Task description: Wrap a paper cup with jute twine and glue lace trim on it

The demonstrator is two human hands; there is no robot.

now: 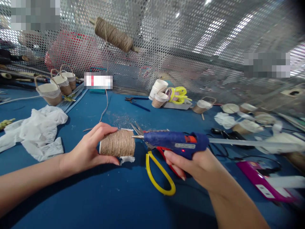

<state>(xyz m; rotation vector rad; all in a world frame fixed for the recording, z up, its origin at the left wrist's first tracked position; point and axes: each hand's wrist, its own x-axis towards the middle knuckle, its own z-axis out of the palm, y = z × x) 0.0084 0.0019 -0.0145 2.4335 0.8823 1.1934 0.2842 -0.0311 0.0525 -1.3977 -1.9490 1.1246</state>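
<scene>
My left hand (95, 146) is closed around a small cup wrapped in brown twine (118, 143), which lies on its side with bits of white lining showing at its edges. My right hand (190, 165) grips a blue hot glue gun (166, 140) by its handle, fingers at the red trigger. The gun's metal nozzle meets the right end of the wrapped cup, and a long clear glue stick (228, 142) sticks out of its back. Yellow-handled scissors (160, 175) lie on the blue table under the gun, partly hidden by it.
Crumpled white cloth (45, 127) lies at left, near several handled cups (50, 93). Blue pliers (137, 102) and a box with yellow scissors (178, 97) are at the back. A twine spool (113, 34) hangs on the perforated metal screen. A purple power strip (262, 181) and cords lie at right.
</scene>
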